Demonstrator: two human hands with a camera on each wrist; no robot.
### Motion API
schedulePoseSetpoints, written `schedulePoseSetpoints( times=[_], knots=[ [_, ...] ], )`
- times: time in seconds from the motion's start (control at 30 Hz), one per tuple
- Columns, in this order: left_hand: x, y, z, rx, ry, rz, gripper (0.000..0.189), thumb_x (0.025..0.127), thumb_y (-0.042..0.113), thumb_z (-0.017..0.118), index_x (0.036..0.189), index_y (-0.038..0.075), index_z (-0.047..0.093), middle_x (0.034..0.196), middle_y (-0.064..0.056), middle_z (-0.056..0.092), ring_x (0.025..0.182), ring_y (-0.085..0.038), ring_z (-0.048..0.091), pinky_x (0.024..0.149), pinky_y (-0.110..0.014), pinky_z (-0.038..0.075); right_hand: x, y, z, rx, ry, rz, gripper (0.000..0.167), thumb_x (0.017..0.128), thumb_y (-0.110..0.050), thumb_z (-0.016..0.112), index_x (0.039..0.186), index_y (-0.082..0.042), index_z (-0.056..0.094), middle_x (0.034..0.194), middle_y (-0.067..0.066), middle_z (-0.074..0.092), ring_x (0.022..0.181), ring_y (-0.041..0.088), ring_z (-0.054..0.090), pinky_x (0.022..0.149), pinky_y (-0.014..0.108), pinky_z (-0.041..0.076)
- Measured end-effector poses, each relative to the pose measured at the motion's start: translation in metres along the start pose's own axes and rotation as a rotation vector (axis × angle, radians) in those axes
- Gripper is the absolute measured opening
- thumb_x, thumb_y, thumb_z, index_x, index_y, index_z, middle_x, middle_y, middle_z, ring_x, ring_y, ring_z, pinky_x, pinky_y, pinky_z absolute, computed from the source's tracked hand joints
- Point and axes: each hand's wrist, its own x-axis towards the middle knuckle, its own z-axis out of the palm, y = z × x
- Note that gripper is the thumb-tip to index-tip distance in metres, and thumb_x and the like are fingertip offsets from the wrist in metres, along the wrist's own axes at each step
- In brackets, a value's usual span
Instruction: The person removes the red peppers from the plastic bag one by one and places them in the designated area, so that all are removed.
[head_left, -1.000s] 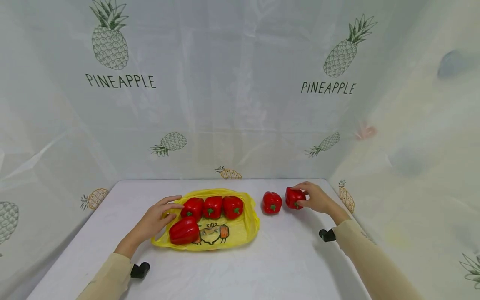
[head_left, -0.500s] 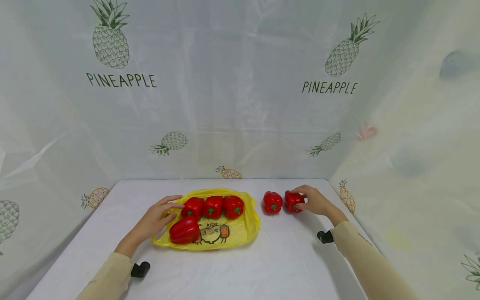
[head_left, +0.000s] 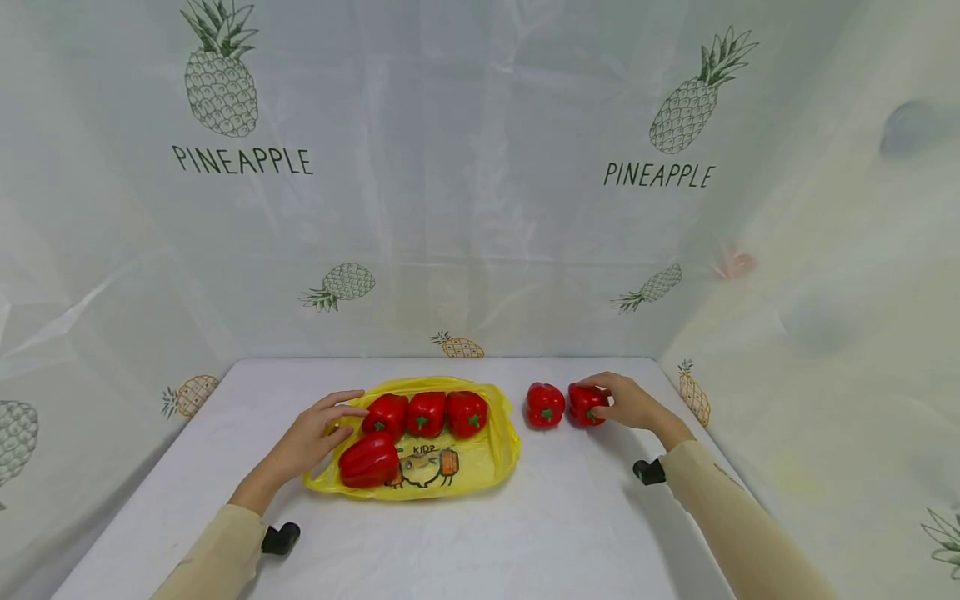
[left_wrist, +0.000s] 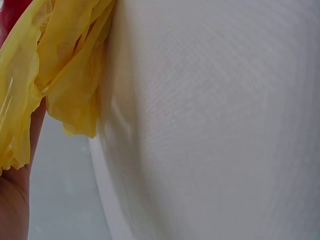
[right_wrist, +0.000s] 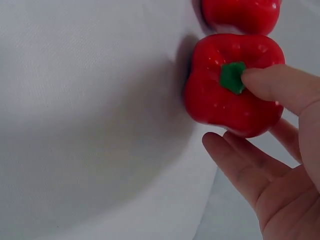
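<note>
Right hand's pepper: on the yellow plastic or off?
Off: the right hand grips this pepper, with another pepper between it and the yellow plastic.

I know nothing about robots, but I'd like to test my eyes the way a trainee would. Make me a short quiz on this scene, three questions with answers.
1. Count: in the head view, how many red peppers lie on the yellow plastic?

2. True or false: the right hand's grip is on the pepper farthest right.

3. Choose: in the right wrist view, the stem beside the thumb is
A) red
B) green
C) black

Key: 1. Four; two others are off it, to the right. 2. True. 3. B.
</note>
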Motion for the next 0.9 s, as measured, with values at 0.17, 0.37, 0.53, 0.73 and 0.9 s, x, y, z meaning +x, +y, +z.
schedulePoseSetpoints(
  times=[0.17,0.37,0.53,0.73,0.9],
  knots=[
    [0.0,-0.002,0.001,-0.001,-0.003,-0.001,0.036,0.098,0.0,0.073,0.13,0.018,0.075,0.16,-0.009,0.05,0.147,-0.042,0.046,0.108,-0.056,0.052,-0.001,-0.003,-0.002,0.025,-0.022,-0.004,0.05,0.095,-0.004,0.076,0.144,-0.003,0.063,0.143,0.023,0.06,0.126,0.045,0.058,0.1,0.062,0.058],
    [0.0,-0.003,0.001,-0.004,-0.002,-0.002,0.037,0.098,0.0,0.073,0.13,0.018,0.075,0.16,-0.008,0.05,0.147,-0.041,0.046,0.108,-0.055,0.052,-0.005,-0.01,-0.01,0.04,-0.036,-0.021,0.051,0.095,-0.009,0.076,0.144,-0.003,0.062,0.148,0.027,0.055,0.132,0.052,0.053,0.1,0.062,0.058],
    [0.001,-0.002,0.0,-0.002,-0.002,0.001,0.036,0.098,0.0,0.073,0.13,0.018,0.075,0.16,-0.009,0.05,0.147,-0.042,0.046,0.108,-0.055,0.052,-0.004,-0.016,-0.014,-0.017,-0.004,-0.073,0.051,0.096,-0.01,0.076,0.144,-0.004,0.062,0.15,0.027,0.054,0.137,0.053,0.05,0.101,0.065,0.056],
    [0.001,-0.001,-0.001,0.001,-0.002,-0.001,0.036,0.098,0.0,0.073,0.129,0.018,0.075,0.16,-0.009,0.05,0.146,-0.042,0.046,0.108,-0.055,0.053,0.0,-0.042,-0.019,-0.085,0.064,-0.114,0.049,0.096,-0.009,0.078,0.143,-0.012,0.065,0.153,0.022,0.055,0.142,0.047,0.048,0.104,0.066,0.054],
    [0.0,-0.002,0.0,-0.004,-0.003,0.0,0.036,0.099,0.001,0.073,0.13,0.019,0.075,0.16,-0.009,0.05,0.147,-0.042,0.046,0.108,-0.055,0.053,0.005,-0.076,-0.016,-0.072,0.079,-0.165,0.048,0.095,-0.009,0.078,0.142,-0.017,0.067,0.155,0.018,0.054,0.145,0.042,0.048,0.105,0.061,0.055]
  ],
)
